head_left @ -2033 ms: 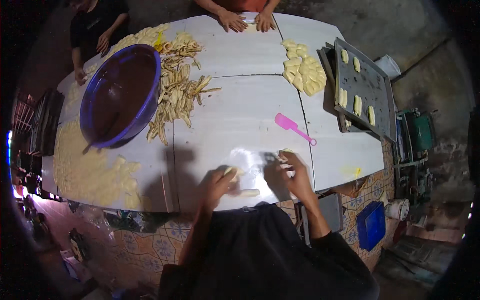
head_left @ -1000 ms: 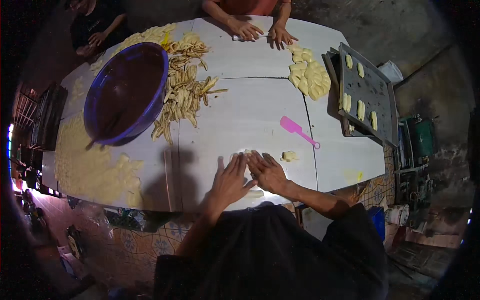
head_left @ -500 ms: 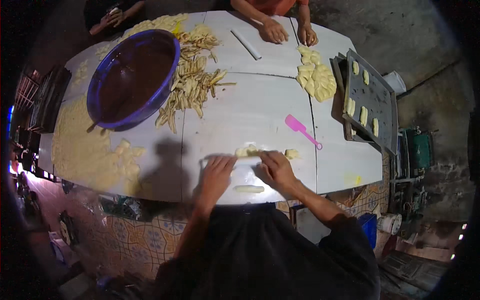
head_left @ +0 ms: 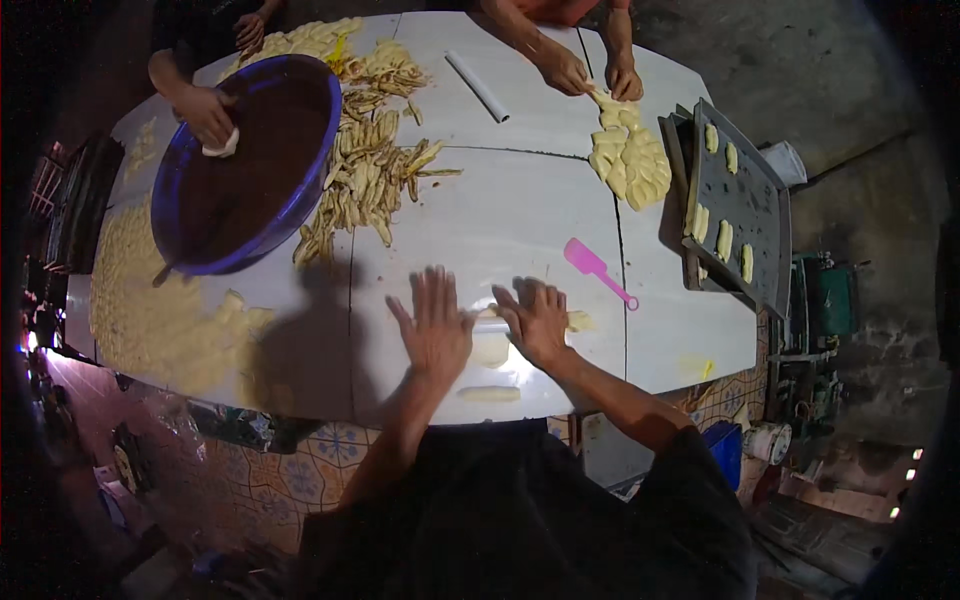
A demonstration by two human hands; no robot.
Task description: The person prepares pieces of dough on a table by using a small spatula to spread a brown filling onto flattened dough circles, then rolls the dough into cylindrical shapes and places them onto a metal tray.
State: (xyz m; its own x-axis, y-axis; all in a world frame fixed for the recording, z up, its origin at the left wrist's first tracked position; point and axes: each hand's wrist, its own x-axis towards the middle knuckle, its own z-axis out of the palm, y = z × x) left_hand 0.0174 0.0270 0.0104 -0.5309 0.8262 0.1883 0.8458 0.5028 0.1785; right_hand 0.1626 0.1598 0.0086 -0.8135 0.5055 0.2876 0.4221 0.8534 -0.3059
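Observation:
Near the table's front edge, both palms face down over a light rolling tube [head_left: 490,325]. My left hand [head_left: 432,335] lies open with fingers spread at its left end; my right hand [head_left: 537,325] is open on its right end, fingers apart. A flattened dough piece [head_left: 491,351] shows just below the tube, between my hands. A small dough lump [head_left: 580,321] is right of my right hand, and a pale dough roll [head_left: 488,394] lies nearer me. A pink spatula [head_left: 590,262] rests beyond, to the right.
A blue bowl of brown mixture [head_left: 245,258] stands left, beside peeled bananas [head_left: 370,165], with a co-worker's hand [head_left: 205,115] inside it. Across the table, another person's hands [head_left: 565,70] pinch at a dough mass [head_left: 635,165]. Stacked metal trays [head_left: 760,220] hold rolls at right; another tube [head_left: 478,87] lies behind.
My hands have spread out over the tube, and the dough under it now appears flattened. A co-worker's hand has entered the bowl. The person opposite has let go of their tube and reached the dough.

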